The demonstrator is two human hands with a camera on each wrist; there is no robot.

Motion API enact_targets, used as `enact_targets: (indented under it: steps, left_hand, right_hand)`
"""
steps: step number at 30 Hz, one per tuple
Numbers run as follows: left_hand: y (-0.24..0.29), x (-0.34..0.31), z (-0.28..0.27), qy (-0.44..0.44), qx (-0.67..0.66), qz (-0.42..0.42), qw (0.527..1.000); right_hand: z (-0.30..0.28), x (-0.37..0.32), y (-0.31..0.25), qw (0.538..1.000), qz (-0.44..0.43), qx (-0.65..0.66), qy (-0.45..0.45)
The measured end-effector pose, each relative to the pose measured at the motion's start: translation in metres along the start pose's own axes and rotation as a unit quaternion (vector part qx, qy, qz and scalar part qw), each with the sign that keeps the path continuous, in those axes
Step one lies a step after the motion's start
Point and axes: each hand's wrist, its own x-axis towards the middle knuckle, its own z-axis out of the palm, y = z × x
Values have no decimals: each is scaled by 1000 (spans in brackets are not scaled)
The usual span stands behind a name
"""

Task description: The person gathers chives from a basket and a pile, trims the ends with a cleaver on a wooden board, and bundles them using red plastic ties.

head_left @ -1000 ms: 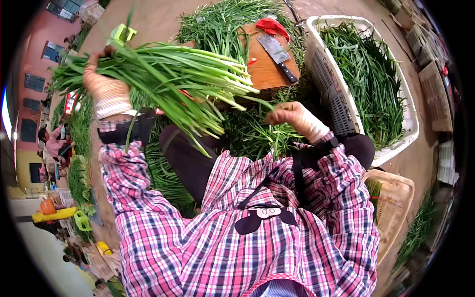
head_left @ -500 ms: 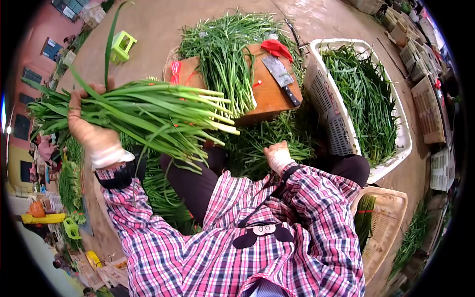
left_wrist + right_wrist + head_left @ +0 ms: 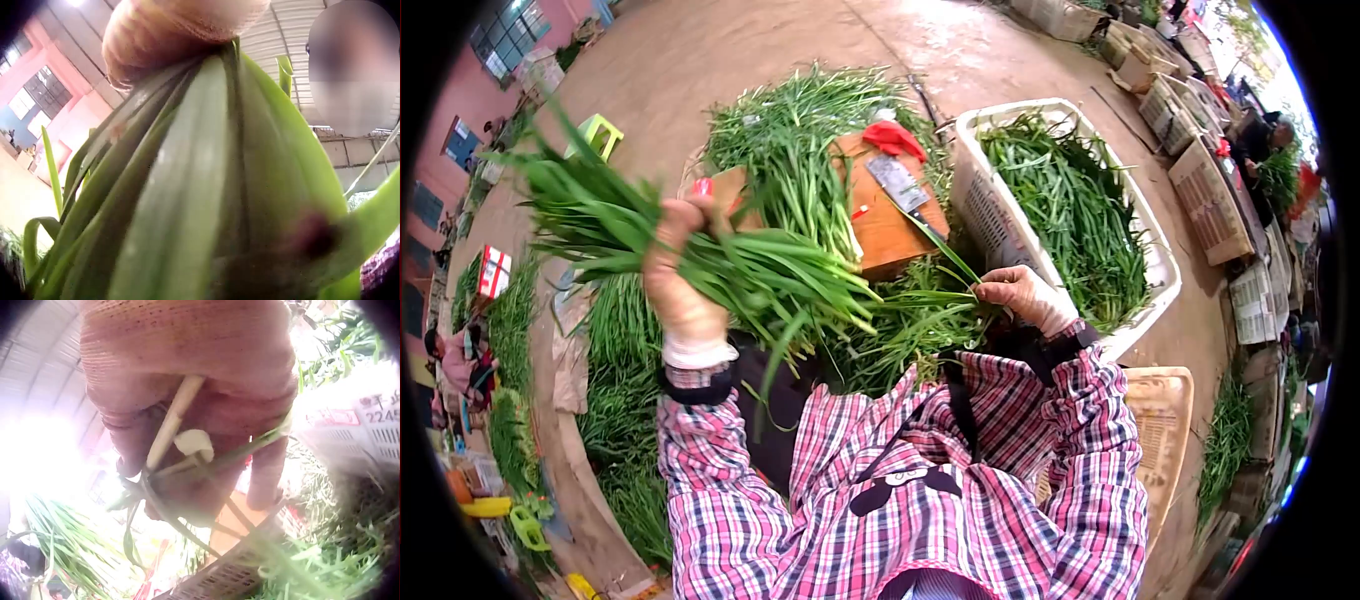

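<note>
My left hand (image 3: pixel 678 270) grips a thick bunch of garlic chives (image 3: pixel 785 265) around its middle, stem ends pointing right. Seen close in the left wrist view, broad flat leaves (image 3: pixel 175 187) spread down from under the palm. My right hand (image 3: pixel 1025 298) pinches a few loose stalks (image 3: pixel 945 297) beside the bunch's stem ends. Pale stem ends (image 3: pixel 172 425) show between its fingers in the right wrist view. Below both hands lies a heap of loose trimmings (image 3: pixel 910 350) between the knees.
Ahead is a wooden board (image 3: pixel 875 235) with a cleaver (image 3: pixel 897 182), a red cloth (image 3: pixel 895 138) and chives (image 3: pixel 800 200) on it. To the right stands a white crate (image 3: pixel 1168 285) of greens; a beige basket (image 3: pixel 1172 400) sits nearer. A green stool (image 3: pixel 605 138) is at far left.
The left hand has brought the bunch rightward and nearer the right hand. The right hand has come up from the heap and now pinches loose stalks. The head view has turned.
</note>
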Motion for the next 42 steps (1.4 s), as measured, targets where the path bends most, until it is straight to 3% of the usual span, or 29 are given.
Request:
enact_targets:
  steps: [4,6,9,10,15,19,22,28,30,31,32,34,35,36,38,39,42]
  left_hand:
    - [-58,-16,7,-170,162,-17,972]
    - [-89,-20,8,-259,167,-4,951]
    - [-117,-31,15,-280,81,-155,944]
    - [-121,-31,15,-300,130,-166,931]
    - [-116,-38,19,-294,209,-181,915]
    - [-119,-36,2,-256,255,-102,927]
    - [-119,-38,-3,-176,229,-87,954]
    - [-111,-36,-12,-171,232,-63,956]
    - [-114,-37,-13,-172,230,-54,956]
    - [-113,-36,-13,-145,231,-55,961]
    - [-109,-35,-13,-148,221,-65,962]
    - [-110,-34,-20,-146,217,-66,963]
    - [-112,-34,-25,-144,215,-66,964]
    - [-111,-34,-25,-144,202,-63,967]
    - [-108,-37,-27,-150,179,-59,971]
    - [-108,-35,-34,-177,283,-50,941]
    - [-118,-36,-46,-185,254,-41,948]
  right_hand:
    - [2,-33,-30,989,-86,121,22]
    - [5,-34,-33,973,-127,194,-4]
    - [9,-33,-45,968,-169,183,-21]
    - [10,-34,-49,968,-170,181,-26]
    - [19,-16,-49,963,-205,169,-42]
    - [28,-9,-50,954,-233,186,7]
    - [26,-10,-52,940,-253,222,59]
    - [-5,-25,-43,940,-236,228,94]
    - [-13,-25,-35,917,-278,260,120]
    - [-19,-34,-39,922,-247,250,159]
    - [-26,-36,-30,907,-287,266,157]
    - [-35,-44,-19,928,-268,206,156]
    - [-38,-55,-17,965,-223,123,61]
    - [-38,-63,-20,992,-123,-15,-7]
    - [-16,-83,-56,955,-15,-298,-4]
    - [-11,-77,-47,948,-121,-292,48]
    - [6,-60,-49,989,-136,-11,55]
